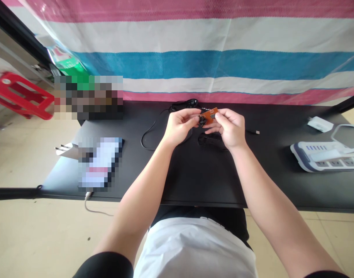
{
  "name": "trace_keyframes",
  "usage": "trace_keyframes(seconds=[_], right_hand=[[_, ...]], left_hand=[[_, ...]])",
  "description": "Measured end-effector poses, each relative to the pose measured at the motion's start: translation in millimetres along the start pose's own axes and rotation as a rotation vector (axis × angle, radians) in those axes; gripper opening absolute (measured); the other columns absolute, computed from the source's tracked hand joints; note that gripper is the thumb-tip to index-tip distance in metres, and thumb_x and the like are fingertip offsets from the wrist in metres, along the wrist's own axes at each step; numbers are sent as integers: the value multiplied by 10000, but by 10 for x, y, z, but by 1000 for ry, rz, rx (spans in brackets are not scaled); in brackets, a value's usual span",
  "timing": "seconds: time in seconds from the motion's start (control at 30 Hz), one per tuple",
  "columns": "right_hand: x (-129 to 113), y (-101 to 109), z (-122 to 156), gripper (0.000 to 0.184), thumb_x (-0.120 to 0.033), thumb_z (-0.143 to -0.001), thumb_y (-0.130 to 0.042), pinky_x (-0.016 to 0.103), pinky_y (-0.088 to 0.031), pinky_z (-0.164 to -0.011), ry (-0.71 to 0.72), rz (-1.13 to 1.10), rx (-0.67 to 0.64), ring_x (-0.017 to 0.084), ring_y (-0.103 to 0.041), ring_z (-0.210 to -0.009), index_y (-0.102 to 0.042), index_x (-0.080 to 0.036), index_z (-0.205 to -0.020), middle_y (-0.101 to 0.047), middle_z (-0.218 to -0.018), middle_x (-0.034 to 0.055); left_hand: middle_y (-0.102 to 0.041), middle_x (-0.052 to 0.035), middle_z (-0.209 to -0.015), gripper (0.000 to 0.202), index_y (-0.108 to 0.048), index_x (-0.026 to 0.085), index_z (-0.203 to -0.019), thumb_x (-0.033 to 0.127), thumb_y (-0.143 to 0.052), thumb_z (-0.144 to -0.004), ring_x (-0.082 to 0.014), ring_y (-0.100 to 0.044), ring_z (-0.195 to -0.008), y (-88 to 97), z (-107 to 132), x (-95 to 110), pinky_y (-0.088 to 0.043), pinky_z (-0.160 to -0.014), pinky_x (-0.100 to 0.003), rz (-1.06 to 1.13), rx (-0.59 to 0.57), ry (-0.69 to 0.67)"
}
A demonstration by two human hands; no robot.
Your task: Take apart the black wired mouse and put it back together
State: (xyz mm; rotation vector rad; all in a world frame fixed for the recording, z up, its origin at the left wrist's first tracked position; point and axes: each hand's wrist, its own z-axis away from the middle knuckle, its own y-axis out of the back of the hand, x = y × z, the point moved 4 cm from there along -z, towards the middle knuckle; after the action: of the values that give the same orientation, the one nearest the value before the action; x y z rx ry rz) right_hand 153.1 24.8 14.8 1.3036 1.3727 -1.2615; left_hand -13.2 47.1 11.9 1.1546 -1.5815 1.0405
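Observation:
A small orange circuit board (210, 117) is held up over the black table between my two hands. My left hand (178, 126) pinches its left end, by a small black part (202, 120) on the board. With thumb on top and fingers beneath, my right hand (232, 126) grips the board's right end. Below my hands lies a black casing (208, 139), partly hidden by my right fingers. A bundled black cable (184, 104) rests behind my left hand, and a loop of it runs left. A USB plug (256, 132) lies to the right of my right hand.
On the table (205, 181), a white power strip (302, 156) and a white adapter (320, 124) sit at the right. A blurred-out phone (103, 162) and a charger plug (68, 151) are at the left. A striped sheet (177, 63) hangs behind; a red stool (23, 92) stands beyond.

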Motion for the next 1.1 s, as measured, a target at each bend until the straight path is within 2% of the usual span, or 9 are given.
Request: trace_keyframes(seconds=[0.17, 0.37, 0.53, 0.73, 0.93, 1.03, 1.1], right_hand=[[-28, -1, 6, 361, -526, -765, -732, 270, -604, -516, -1, -25, -57, 202, -762, -678, -685, -194, -899, -765, -815, 42], [-46, -31, 42, 291, -433, -730, -793, 252, -593, -504, -23, 10, -153, 199, -760, -659, -705, -171, -819, -782, -791, 60], [-16, -52, 49, 304, -429, -714, -807, 251, -575, -467, -47, 39, -162, 192, -743, -611, -689, -155, -775, -777, -757, 71], [-31, -69, 49, 321, -441, -689, -820, 251, -576, -450, -44, 15, -141, 190, -739, -595, -672, -163, -753, -774, -741, 63], [-30, -85, 62, 324, -452, -693, -816, 266, -590, -465, -50, 50, -148, 196, -739, -600, -682, -165, -757, -772, -736, 64], [-39, -102, 75, 346, -471, -686, -819, 260, -586, -456, -57, 46, -148, 192, -737, -592, -681, -162, -758, -769, -729, 64], [-44, -108, 77, 369, -488, -668, -828, 256, -582, -448, -56, 39, -148, 188, -732, -580, -681, -160, -754, -766, -717, 63]], left_hand=[[-756, -43, -834, 387, -753, 186, -932, 453, -855, -672, -146, -689, -677, 4, -17, -35, -588, -693, -304, 108, 59, 0], [-725, -6, -805, 313, -719, 194, -885, 436, -832, -722, -106, -666, -683, 15, -15, -21, -571, -667, -251, 223, 159, 28], [-720, -15, -798, 280, -725, 180, -826, 445, -791, -761, -116, -668, -689, 13, -7, 24, -563, -641, -262, 249, 162, 37], [-751, -22, -869, 363, -744, 201, -900, 398, -881, -628, -146, -695, -733, -1, 7, 48, -555, -658, -282, 195, 142, 5], [-723, -17, -770, 295, -726, 179, -815, 457, -791, -740, -112, -652, -627, 49, -23, -14, -552, -601, -265, 170, 220, 3], [-723, -21, -771, 314, -720, 176, -822, 479, -769, -758, -118, -666, -643, 34, -21, -14, -557, -591, -256, 195, 200, 39], [-732, -21, -789, 339, -726, 179, -848, 476, -812, -711, -126, -679, -663, 6, -10, 8, -559, -598, -255, 210, 165, 37]])
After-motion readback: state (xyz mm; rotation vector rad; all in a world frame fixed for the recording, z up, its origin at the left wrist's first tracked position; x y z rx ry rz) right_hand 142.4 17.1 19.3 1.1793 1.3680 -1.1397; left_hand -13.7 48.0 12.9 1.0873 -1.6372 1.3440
